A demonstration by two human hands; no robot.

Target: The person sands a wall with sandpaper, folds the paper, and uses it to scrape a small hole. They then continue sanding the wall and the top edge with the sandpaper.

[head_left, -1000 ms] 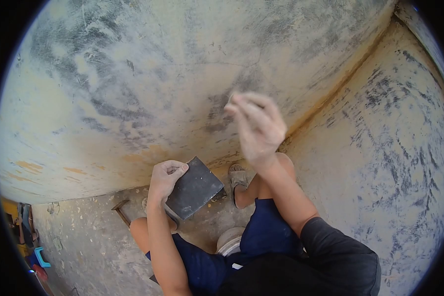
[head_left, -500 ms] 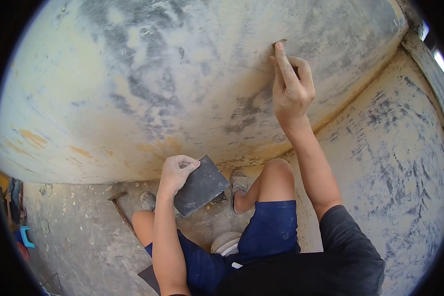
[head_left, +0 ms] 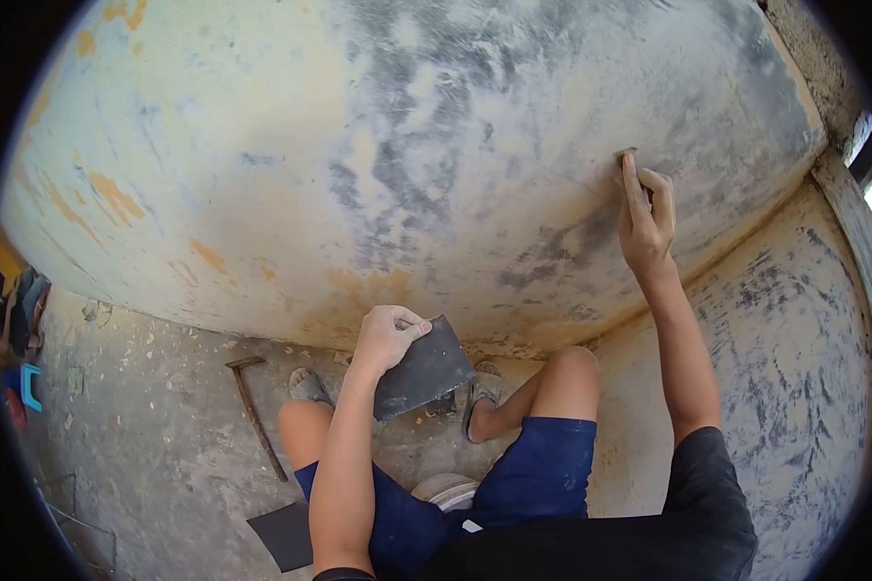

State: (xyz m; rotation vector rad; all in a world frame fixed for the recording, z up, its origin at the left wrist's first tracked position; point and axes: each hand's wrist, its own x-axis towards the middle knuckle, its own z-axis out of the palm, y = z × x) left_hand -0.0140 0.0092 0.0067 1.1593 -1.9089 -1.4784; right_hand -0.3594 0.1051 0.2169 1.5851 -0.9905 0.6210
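My left hand (head_left: 389,339) pinches the top edge of a dark grey sheet of sandpaper (head_left: 424,373), which hangs over the floor between my knees. Higher up on the right, my right hand (head_left: 647,218) reaches to the wall (head_left: 513,184), its index finger stretched along a small thin dark piece (head_left: 626,152). This piece lies against the wall surface at the fingertip; most of it is hidden by the fingers, and I cannot tell its kind. Patches of grey, cream and ochre mark the wall around it.
A wooden-handled hammer (head_left: 258,416) lies on the concrete floor (head_left: 174,426) to the left. Another dark sheet (head_left: 283,535) lies beside my left leg. I sit over a whitish bucket (head_left: 446,490). A second wall (head_left: 746,358) meets the first at the right; a blue stool (head_left: 31,387) stands far left.
The view has turned, so the wall and both hands appear further right. My right hand has slid slightly down the wall. My left hand keeps its hold on the sandpaper.
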